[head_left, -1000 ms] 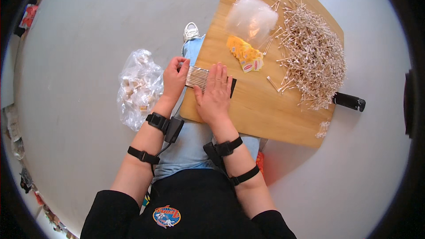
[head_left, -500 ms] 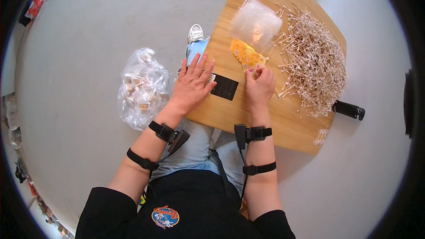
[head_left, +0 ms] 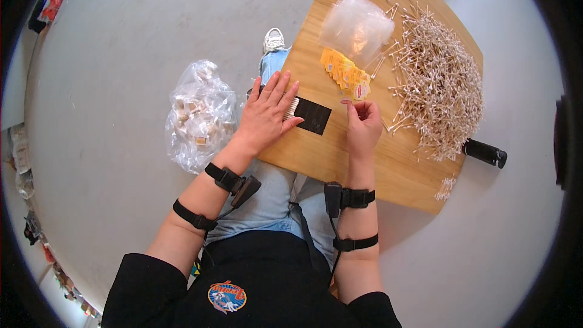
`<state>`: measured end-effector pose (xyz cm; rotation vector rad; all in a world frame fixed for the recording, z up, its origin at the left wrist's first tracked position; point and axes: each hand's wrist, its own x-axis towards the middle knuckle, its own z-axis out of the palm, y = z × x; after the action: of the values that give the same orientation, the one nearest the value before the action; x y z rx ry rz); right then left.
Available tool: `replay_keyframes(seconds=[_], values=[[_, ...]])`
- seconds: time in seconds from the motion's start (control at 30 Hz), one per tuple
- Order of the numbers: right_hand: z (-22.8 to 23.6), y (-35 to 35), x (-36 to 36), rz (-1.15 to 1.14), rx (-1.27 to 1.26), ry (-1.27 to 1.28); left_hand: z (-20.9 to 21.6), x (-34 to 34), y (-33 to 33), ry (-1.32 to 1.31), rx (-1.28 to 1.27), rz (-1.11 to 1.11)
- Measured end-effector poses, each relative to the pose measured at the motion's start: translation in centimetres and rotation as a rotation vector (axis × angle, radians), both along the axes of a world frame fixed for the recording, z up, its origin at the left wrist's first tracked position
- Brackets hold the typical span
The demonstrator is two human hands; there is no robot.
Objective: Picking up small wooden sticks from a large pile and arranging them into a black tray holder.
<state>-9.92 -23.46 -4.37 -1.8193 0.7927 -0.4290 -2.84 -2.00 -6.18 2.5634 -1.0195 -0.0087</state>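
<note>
Swab pile (head_left: 440, 82) on table (head_left: 395, 176); left of it, cards (head_left: 343, 74) before plastic sheets (head_left: 355, 27); bag (head_left: 200, 115) on floor (head_left: 115, 121), farther left.

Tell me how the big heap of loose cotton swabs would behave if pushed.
The heap of loose cotton swabs would likely spread and shed rather than slide as one block, since its thin sticks lie crisscrossed with nothing binding them. Individual ones are probably very light and apt to roll. Pushed rightward, some might spill off the wooden table, as the heap reaches its right edge.
</note>
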Motion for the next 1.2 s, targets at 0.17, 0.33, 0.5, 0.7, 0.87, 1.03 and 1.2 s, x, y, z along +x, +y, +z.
replay_keyframes(seconds=[0.17,0.33,0.5,0.7,0.87,1.03,1.2], values=[[-0.1,0.7,-1.7,0.051,0.22,-0.063,0.0,-0.5,-0.2,-0.041,-0.001,-0.013],[-0.2,1.2,-2.7,0.056,0.266,-0.059,-0.1,-0.6,-0.8,-0.059,0.062,0.001],[0.1,2.1,-2.7,0.066,0.349,-0.06,-0.6,-1.1,-1.1,-0.077,0.055,0.043],[-0.1,2.8,-3.1,0.093,0.389,-0.06,-0.2,-1.3,-1.4,-0.069,0.004,0.074],[-0.1,3.1,-3.0,0.068,0.379,-0.053,-0.5,-1.4,-1.5,-0.069,0.011,0.084],[0.3,3.4,-2.5,0.093,0.42,-0.033,-0.1,-1.2,-0.5,0.035,-0.181,0.054],[1.2,5.2,-0.7,0.153,0.448,0.055,0.3,-0.8,0.1,0.602,-0.972,0.188]])
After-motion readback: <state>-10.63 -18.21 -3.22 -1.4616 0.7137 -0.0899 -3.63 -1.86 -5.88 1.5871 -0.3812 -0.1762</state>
